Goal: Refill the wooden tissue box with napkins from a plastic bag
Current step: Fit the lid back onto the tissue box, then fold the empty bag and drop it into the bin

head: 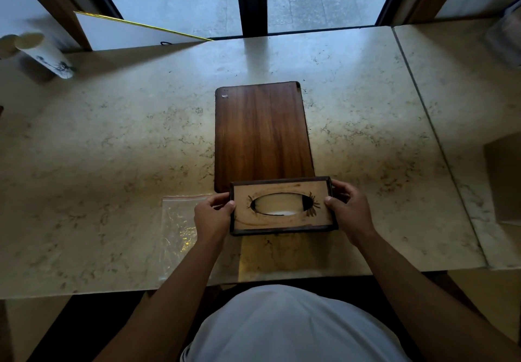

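The fingers (222,206) of the left hand (211,218) are curled around the left short end of the wooden tissue box (282,206), the thumb tip pressed on its top edge. The right hand (349,210) mirrors this on the opposite end, thumb on the top face near the corner, the other fingers wrapped over the far right side. Between them the box is gripped level, its light top panel facing up with a dark frame around it. An oval slot (280,204) is cut in the middle of the panel, and something pale shows through it; whether that is napkins I cannot tell.

The far edge of the box overlaps the near end of a dark wooden board (262,133) lying flat on the marbled table (112,141). Whether the box rests on the table or is lifted slightly cannot be told. Just left of the left hand lies a clear plastic bag (177,220) with a red zip strip, flat and partly under the forearm. At the table's far left stands a white cup (45,54) with dark markings.
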Demonstrator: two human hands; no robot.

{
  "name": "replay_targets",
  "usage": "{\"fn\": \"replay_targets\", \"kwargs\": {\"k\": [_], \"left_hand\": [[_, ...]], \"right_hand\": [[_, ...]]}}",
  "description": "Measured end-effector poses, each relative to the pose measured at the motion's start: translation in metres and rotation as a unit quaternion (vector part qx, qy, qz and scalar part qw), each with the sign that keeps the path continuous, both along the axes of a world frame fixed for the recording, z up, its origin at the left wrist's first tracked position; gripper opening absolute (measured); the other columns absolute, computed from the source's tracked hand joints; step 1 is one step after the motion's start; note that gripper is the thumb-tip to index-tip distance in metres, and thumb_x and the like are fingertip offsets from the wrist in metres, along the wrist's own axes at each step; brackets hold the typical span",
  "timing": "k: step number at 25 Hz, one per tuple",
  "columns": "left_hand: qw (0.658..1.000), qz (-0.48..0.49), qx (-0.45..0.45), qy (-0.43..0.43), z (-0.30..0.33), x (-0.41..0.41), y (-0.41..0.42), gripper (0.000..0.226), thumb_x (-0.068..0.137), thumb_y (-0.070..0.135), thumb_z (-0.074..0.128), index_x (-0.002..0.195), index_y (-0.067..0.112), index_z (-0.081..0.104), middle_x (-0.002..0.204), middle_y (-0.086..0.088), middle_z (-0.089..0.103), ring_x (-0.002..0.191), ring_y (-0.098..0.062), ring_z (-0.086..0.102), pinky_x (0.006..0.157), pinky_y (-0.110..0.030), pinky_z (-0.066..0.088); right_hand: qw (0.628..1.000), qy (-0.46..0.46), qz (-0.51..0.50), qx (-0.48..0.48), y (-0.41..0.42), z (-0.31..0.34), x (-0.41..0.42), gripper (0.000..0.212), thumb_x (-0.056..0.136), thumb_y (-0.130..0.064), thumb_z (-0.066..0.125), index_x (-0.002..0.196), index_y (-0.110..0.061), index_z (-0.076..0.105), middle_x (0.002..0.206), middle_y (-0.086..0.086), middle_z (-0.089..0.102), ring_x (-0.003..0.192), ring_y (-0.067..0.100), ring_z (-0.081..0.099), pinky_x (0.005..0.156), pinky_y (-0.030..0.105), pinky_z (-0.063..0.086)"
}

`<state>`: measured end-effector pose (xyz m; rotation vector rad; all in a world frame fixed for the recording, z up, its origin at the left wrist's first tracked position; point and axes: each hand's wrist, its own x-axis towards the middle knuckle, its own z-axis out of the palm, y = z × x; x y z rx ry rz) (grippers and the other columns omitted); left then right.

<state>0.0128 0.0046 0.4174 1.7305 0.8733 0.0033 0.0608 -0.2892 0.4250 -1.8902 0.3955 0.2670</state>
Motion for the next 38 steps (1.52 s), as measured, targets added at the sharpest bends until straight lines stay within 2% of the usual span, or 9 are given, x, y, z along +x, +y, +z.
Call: {"fn": "replay_targets", "kwargs": {"k": [2, 7, 16, 20, 24, 27, 29, 33, 38], "left_hand": [[1.000, -0.005, 0.004, 0.002, -0.001, 0.000, 0.001, 0.027, 0.087, 0.005, 0.073, 0.113, 0.011, 0.073, 0.107, -0.006, 0.073, 0.100, -0.021, 0.069, 0.086, -0.041, 0.061], [1.000, -0.001, 0.008, 0.005, 0.000, -0.001, 0.001, 0.028, 0.087, 0.005, 0.073, 0.114, 0.011, 0.073, 0.108, -0.008, 0.073, 0.099, -0.020, 0.069, 0.083, -0.039, 0.061], [0.999, -0.020, 0.043, 0.005, 0.013, 0.003, -0.001, 0.031, 0.087, 0.012, 0.074, 0.117, 0.010, 0.071, 0.109, -0.009, 0.074, 0.099, -0.020, 0.069, 0.087, -0.041, 0.060], [0.997, -0.038, 0.061, -0.036, 0.032, 0.016, 0.007, 0.031, 0.089, 0.025, 0.072, 0.118, 0.014, 0.071, 0.107, -0.004, 0.074, 0.098, -0.014, 0.068, 0.083, -0.030, 0.057], [0.994, -0.048, 0.075, -0.068, 0.048, 0.025, 0.020, 0.030, 0.092, 0.026, 0.068, 0.120, 0.014, 0.068, 0.105, 0.003, 0.070, 0.095, -0.006, 0.066, 0.075, -0.017, 0.051], [0.992, -0.036, 0.094, -0.081, 0.054, 0.022, 0.035, 0.030, 0.093, 0.023, 0.068, 0.121, 0.012, 0.068, 0.105, 0.003, 0.070, 0.091, 0.002, 0.063, 0.065, -0.008, 0.050], [0.991, -0.021, 0.098, -0.084, 0.056, 0.016, 0.045, 0.029, 0.092, 0.021, 0.069, 0.120, 0.012, 0.069, 0.107, 0.000, 0.071, 0.093, -0.005, 0.066, 0.073, -0.012, 0.053], [0.993, 0.032, 0.095, -0.069, 0.053, -0.010, 0.071, 0.028, 0.091, 0.019, 0.070, 0.118, 0.012, 0.072, 0.109, -0.006, 0.074, 0.098, -0.015, 0.069, 0.088, -0.034, 0.058], [0.991, 0.099, 0.077, -0.041, 0.043, -0.044, 0.102, 0.025, 0.089, 0.017, 0.072, 0.113, 0.012, 0.073, 0.106, -0.005, 0.075, 0.097, -0.017, 0.071, 0.090, -0.039, 0.059]], "right_hand": [[1.000, 0.000, 0.002, -0.005, 0.000, 0.000, -0.001, 0.045, 0.090, -0.001, 0.068, 0.132, -0.016, 0.063, 0.121, 0.005, 0.068, 0.109, 0.017, 0.065, 0.089, 0.043, 0.060], [1.000, 0.000, 0.017, -0.023, 0.003, 0.001, -0.002, 0.043, 0.091, -0.002, 0.066, 0.132, -0.016, 0.060, 0.116, -0.003, 0.065, 0.098, -0.006, 0.059, 0.071, 0.012, 0.049], [0.998, 0.033, 0.013, -0.054, 0.014, 0.014, 0.012, 0.049, 0.087, -0.001, 0.067, 0.133, -0.013, 0.056, 0.121, 0.004, 0.062, 0.112, 0.020, 0.062, 0.077, 0.027, 0.056], [0.984, -0.037, 0.053, -0.164, 0.036, 0.030, 0.030, 0.059, 0.089, -0.005, 0.064, 0.146, -0.012, 0.048, 0.141, 0.014, 0.047, 0.109, 0.011, 0.045, 0.076, 0.013, 0.042], [0.969, -0.089, 0.138, -0.187, 0.069, 0.044, 0.043, 0.054, 0.092, -0.012, 0.062, 0.144, -0.013, 0.049, 0.142, 0.013, 0.048, 0.121, 0.015, 0.045, 0.091, 0.022, 0.036], [0.962, -0.099, 0.184, -0.174, 0.098, 0.050, 0.049, 0.051, 0.093, -0.014, 0.061, 0.144, -0.015, 0.050, 0.145, 0.011, 0.048, 0.125, 0.016, 0.046, 0.093, 0.025, 0.036], [0.956, -0.114, 0.210, -0.170, 0.115, 0.051, 0.051, 0.050, 0.094, -0.015, 0.062, 0.143, -0.016, 0.051, 0.144, 0.010, 0.049, 0.126, 0.017, 0.048, 0.092, 0.024, 0.037], [0.942, -0.127, 0.274, -0.148, 0.154, 0.050, 0.044, 0.047, 0.094, -0.016, 0.061, 0.141, -0.017, 0.053, 0.144, 0.006, 0.050, 0.119, 0.007, 0.045, 0.088, 0.014, 0.037], [0.926, -0.109, 0.340, -0.121, 0.202, 0.046, 0.024, 0.043, 0.096, -0.016, 0.061, 0.138, -0.016, 0.056, 0.143, 0.005, 0.051, 0.126, 0.013, 0.049, 0.097, 0.022, 0.040]]}}
